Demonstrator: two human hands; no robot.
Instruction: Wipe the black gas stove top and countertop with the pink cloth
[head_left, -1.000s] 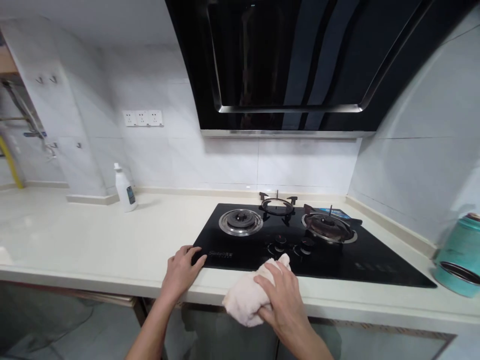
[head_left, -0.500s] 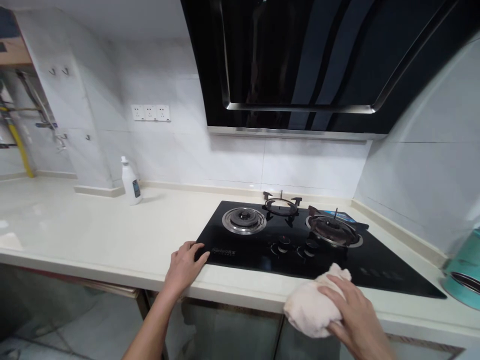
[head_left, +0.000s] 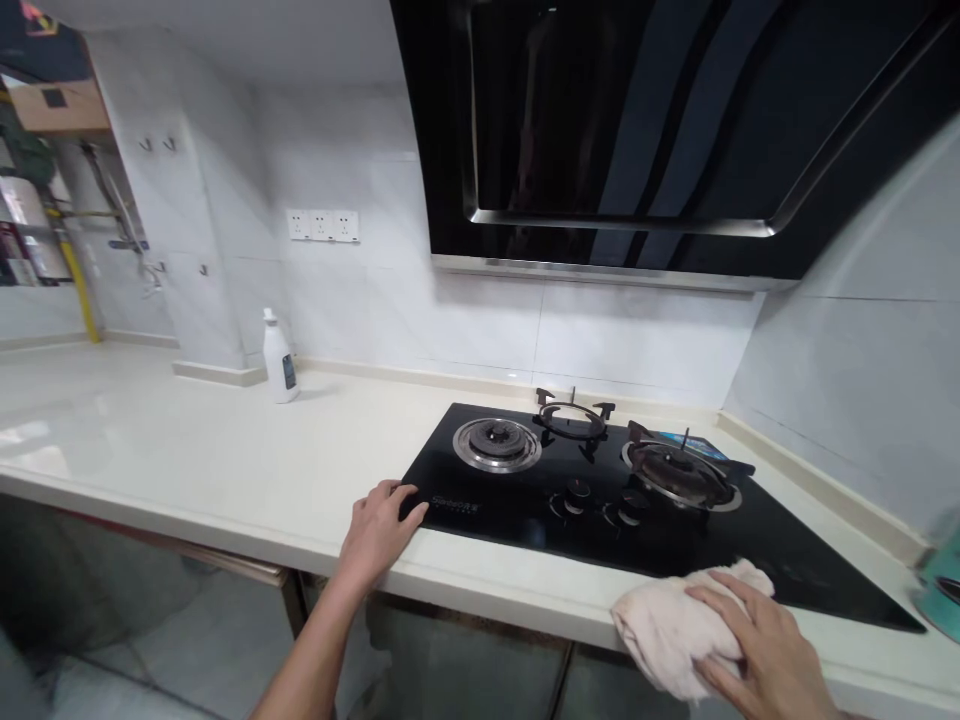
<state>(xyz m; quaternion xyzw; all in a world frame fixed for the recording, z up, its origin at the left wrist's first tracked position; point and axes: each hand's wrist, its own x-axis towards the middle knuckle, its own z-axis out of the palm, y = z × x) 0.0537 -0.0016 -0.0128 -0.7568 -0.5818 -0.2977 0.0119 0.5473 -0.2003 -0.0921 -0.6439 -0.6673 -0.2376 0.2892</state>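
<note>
My right hand (head_left: pixel 765 655) is closed over a bunched pale cloth (head_left: pixel 664 632), pressing it on the cream counter edge just in front of the black glass gas hob (head_left: pixel 757 530), near its front right part. My left hand (head_left: pixel 377 530) rests flat on the counter with fingers apart, fingertips touching the hob's front left corner. The hob has a left burner (head_left: pixel 496 443), a small pan ring (head_left: pixel 573 420) at the back, a right burner (head_left: pixel 679 472) and two knobs (head_left: pixel 604 500).
A white bottle (head_left: pixel 280 357) stands at the back wall on the cream countertop (head_left: pixel 187 450). A black range hood (head_left: pixel 637 130) hangs above the hob. A teal tin (head_left: pixel 946 585) sits at the far right edge. Wall sockets (head_left: pixel 322 225) are on the tiles.
My right hand slid the cloth rightward along the hob's front edge, from near the knobs to the right part. My left hand stayed put. The view shifted left.
</note>
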